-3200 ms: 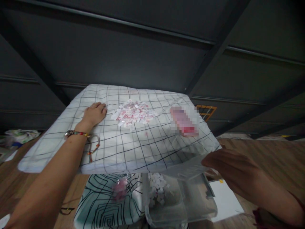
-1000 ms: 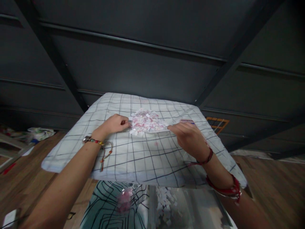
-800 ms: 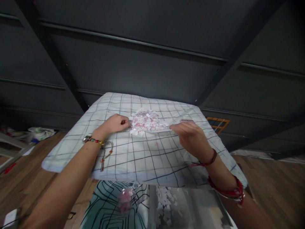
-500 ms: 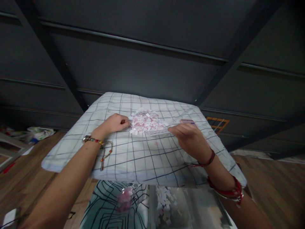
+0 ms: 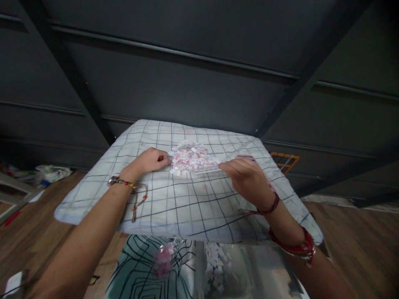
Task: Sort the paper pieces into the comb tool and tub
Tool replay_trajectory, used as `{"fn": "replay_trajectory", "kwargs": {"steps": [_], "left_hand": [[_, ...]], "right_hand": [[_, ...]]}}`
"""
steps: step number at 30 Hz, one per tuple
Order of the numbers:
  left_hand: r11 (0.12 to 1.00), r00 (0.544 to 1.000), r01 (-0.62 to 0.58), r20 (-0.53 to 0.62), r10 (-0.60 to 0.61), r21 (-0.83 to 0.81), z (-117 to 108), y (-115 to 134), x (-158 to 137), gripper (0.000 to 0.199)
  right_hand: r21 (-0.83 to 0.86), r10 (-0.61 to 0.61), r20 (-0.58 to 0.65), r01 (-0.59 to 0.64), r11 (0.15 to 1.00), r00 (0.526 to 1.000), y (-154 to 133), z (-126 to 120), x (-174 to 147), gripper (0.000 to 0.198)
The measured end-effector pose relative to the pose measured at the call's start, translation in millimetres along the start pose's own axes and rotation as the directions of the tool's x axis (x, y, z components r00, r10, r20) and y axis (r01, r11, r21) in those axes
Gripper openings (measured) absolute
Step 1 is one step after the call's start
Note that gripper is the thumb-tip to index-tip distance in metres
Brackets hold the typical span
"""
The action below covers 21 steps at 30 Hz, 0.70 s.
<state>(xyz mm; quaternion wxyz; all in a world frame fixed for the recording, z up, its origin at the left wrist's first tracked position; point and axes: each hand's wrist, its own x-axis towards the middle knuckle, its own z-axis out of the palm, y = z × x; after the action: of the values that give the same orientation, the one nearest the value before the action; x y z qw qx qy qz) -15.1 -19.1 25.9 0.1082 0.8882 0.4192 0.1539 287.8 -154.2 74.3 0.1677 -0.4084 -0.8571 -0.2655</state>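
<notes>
A heap of small white and pink pieces [image 5: 188, 155], like little paper slips or packets, lies on the checked cloth [image 5: 187, 199]. At the heap's left edge rests my left hand [image 5: 151, 160], its fingers curled closed; whatever is between the fingertips is hidden. My right hand [image 5: 245, 176] pinches the right end of a flat, clear plastic piece [image 5: 205, 169], which lies along the front right side of the heap. Its exact kind I cannot make out. Just behind the right hand, a pinkish flat object [image 5: 246, 157] with a blue part is mostly covered.
Below the table's front edge stands an open translucent bin [image 5: 264, 265] with white pieces at its left side. Left of it, a pink clear-wrapped bundle [image 5: 163, 259] lies on teal patterned fabric [image 5: 134, 265]. A dark panelled wall [image 5: 187, 95] rises behind the table.
My right hand has shifted very slightly, and the clear plastic piece has tilted a little with it. My left hand stays in about the same place.
</notes>
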Motion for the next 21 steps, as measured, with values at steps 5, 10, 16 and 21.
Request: {"fn": "replay_trajectory", "kwargs": {"steps": [5,10,16,21], "left_hand": [[1.0,1.0,-0.016,-0.005,0.016,0.011,2,-3,1,0.028],[0.998,0.997,-0.064,-0.037,0.064,0.012,2,-5,0,0.029],[0.999,0.999,-0.033,-0.017,0.033,0.025,1,-2,0,0.03],[1.0,1.0,-0.013,-0.001,0.013,0.026,1,-2,1,0.029]], "right_hand": [[-0.015,-0.036,-0.018,0.036,0.999,0.999,0,-1,-6,0.032],[-0.014,-0.07,0.025,0.07,0.997,0.997,-1,-7,-5,0.032],[-0.02,-0.062,-0.05,0.061,0.998,0.997,-2,-13,-7,0.036],[-0.019,-0.064,-0.008,0.064,0.998,0.998,-5,-9,-6,0.032]]}}
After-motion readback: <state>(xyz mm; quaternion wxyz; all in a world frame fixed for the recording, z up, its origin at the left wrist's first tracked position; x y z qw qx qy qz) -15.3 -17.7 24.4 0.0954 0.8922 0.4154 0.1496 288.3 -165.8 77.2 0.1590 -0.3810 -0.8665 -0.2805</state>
